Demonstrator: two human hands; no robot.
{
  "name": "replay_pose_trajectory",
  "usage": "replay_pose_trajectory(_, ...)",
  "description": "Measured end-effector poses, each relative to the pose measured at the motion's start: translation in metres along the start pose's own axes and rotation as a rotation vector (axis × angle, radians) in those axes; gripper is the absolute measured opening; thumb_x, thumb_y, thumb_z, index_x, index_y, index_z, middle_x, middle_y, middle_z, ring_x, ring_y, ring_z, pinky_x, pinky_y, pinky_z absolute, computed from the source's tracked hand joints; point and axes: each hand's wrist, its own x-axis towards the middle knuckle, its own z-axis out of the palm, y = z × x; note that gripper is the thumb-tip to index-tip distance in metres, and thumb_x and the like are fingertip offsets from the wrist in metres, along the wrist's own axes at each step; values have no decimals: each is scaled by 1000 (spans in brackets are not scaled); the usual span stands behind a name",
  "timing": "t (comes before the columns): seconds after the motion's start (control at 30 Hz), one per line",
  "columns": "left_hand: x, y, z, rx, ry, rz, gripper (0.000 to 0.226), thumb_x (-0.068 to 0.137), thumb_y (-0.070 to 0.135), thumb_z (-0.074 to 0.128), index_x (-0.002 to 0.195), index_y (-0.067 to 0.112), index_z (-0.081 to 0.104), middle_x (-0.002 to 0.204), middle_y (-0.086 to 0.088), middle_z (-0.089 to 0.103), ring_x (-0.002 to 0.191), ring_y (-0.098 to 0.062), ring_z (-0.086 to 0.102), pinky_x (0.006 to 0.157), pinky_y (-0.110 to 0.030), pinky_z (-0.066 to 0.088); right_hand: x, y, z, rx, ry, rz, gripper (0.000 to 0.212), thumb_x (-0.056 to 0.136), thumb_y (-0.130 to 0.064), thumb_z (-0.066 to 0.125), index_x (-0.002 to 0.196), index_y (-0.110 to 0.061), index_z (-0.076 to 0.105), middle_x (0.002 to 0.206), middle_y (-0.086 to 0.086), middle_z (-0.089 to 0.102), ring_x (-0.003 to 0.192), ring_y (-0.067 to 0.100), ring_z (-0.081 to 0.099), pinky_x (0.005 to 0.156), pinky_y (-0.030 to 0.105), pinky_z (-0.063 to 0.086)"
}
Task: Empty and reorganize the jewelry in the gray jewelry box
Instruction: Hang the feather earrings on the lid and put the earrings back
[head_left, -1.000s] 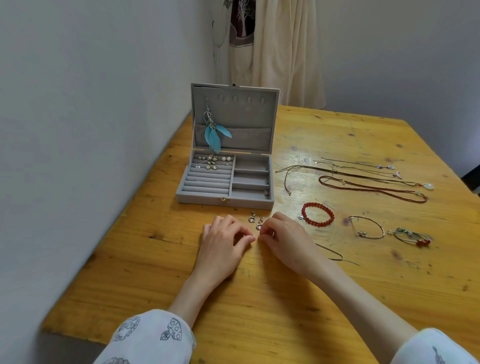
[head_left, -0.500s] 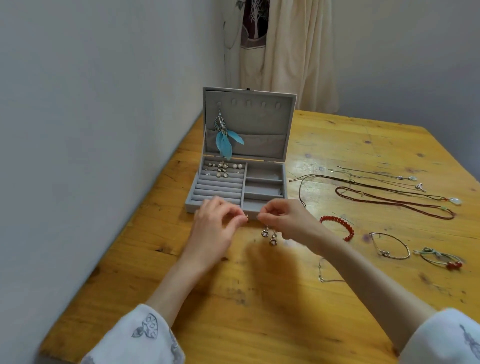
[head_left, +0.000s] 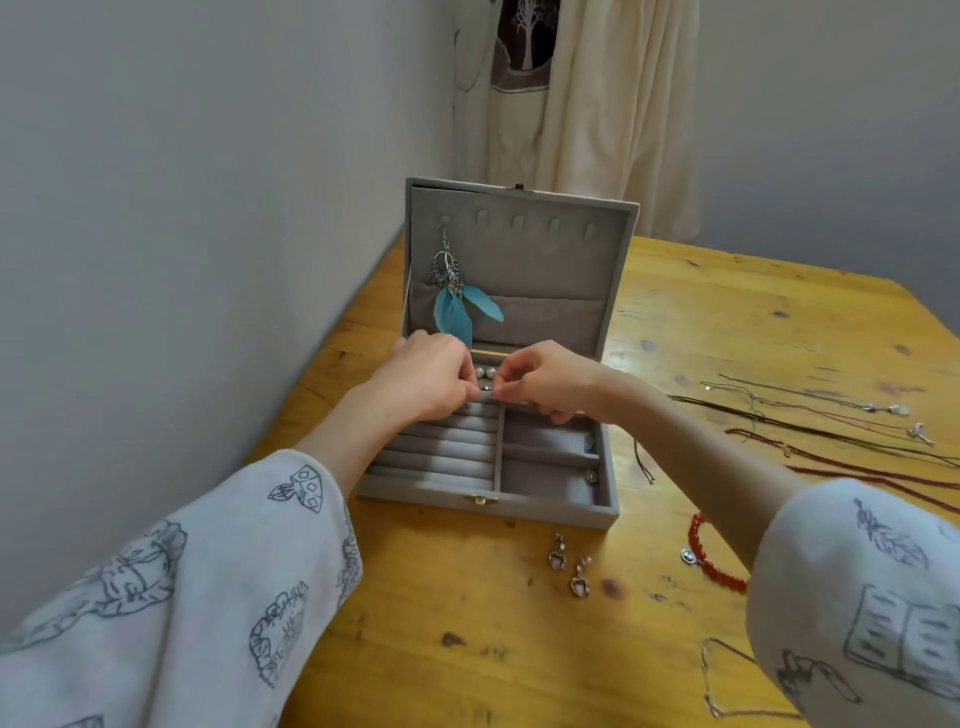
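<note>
The gray jewelry box (head_left: 524, 508) stands open on the wooden table, its lid upright. A blue feather earring (head_left: 455, 312) hangs from a hook inside the lid. My left hand (head_left: 426, 382) and my right hand (head_left: 548, 384) meet over the back rows of the ring-roll section, fingers curled. Their fingertips pinch a small silver stud (head_left: 486, 388) between them, just in front of two pearl studs (head_left: 483, 372). The rest of the back rows is hidden under my hands. Two small pieces (head_left: 590, 457) lie in the right-hand compartments.
Two silver drop earrings (head_left: 569, 566) lie on the table just in front of the box. A red bead bracelet (head_left: 712, 567), several cord necklaces (head_left: 831, 415) and a thin chain (head_left: 710, 686) are spread to the right. A wall runs along the left; a curtain (head_left: 597, 104) hangs behind.
Both hands have lifted from the table by the drop earrings and moved forward into the box's ring-roll section. The view has come closer to the box.
</note>
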Motion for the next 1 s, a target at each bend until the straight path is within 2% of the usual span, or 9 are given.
replay_pose_trajectory(0.1, 8, -3, 2, 32, -40, 19, 11, 88, 34, 58, 91, 27, 65, 103, -1, 65, 110, -23, 49, 90, -36, 31, 11, -1, -5, -27, -34, 6, 7, 90, -19, 55, 88, -15, 60, 65, 2, 40, 50, 12, 34, 42, 20, 33)
replay_pose_trajectory(0.23, 11, -6, 1, 24, -102, 34, 4, 88, 35, 57, 86, 32, 58, 106, -1, 63, 113, -23, 46, 91, -37, 29, 20, -3, -10, -139, -133, 29, 10, 88, -19, 56, 79, -22, 61, 73, 5, 42, 55, 13, 37, 46, 21, 36)
replay_pose_trajectory(0.33, 12, -8, 2, 32, -137, 51, 5, 89, 35, 56, 84, 34, 55, 106, -1, 62, 113, -23, 45, 89, -36, 28, 24, -6, -11, -236, -165, 36, 8, 87, -21, 55, 87, -22, 63, 78, 4, 47, 61, 14, 42, 49, 20, 41)
replay_pose_trajectory(0.43, 13, -6, 3, 35, -123, 53, 4, 90, 33, 54, 87, 33, 58, 99, -1, 56, 114, -24, 41, 90, -36, 27, 28, -11, -11, -304, -171, 31, 9, 87, -21, 56, 91, -19, 63, 71, 2, 45, 58, 14, 42, 48, 20, 41)
replay_pose_trajectory(0.57, 10, -4, 7, 43, -37, 45, 11, 86, 35, 59, 94, 28, 65, 92, 0, 46, 112, -25, 41, 88, -36, 28, 29, -11, -9, -345, -106, -14, 14, 85, -18, 57, 95, -13, 66, 64, 1, 46, 54, 15, 44, 46, 22, 42)
replay_pose_trajectory(0.67, 5, -4, 10, 35, 54, 39, 15, 84, 37, 62, 93, 26, 66, 100, -3, 51, 112, -24, 41, 88, -36, 29, 28, -8, -5, -304, -60, -39, 10, 85, -16, 58, 90, -12, 66, 65, 2, 51, 53, 15, 45, 44, 22, 41)
replay_pose_trajectory(0.73, 2, -4, 13, 41, 96, 45, 17, 84, 37, 61, 94, 25, 67, 108, -5, 53, 112, -24, 41, 89, -36, 29, 29, -5, -1, -291, -23, -55, 8, 84, -17, 60, 86, -13, 66, 76, 6, 59, 63, 18, 52, 50, 24, 43)
replay_pose_trajectory(0.83, -4, -2, 13, 32, 133, 47, 18, 86, 35, 59, 97, 25, 68, 109, -5, 54, 111, -24, 41, 89, -37, 29, 28, -2, 3, -301, 50, -66, 11, 82, -19, 64, 90, -12, 67, 94, 7, 64, 84, 19, 54, 67, 27, 41)
replay_pose_trajectory(1.0, -13, 0, 10, 18, 127, 32, 23, 90, 33, 54, 110, 28, 66, 114, -5, 54, 114, -24, 40, 92, -38, 30, 14, 2, 7, -233, 141, -102, 13, 86, -22, 60, 95, -12, 63, 100, 8, 63, 88, 18, 53, 72, 27, 39)
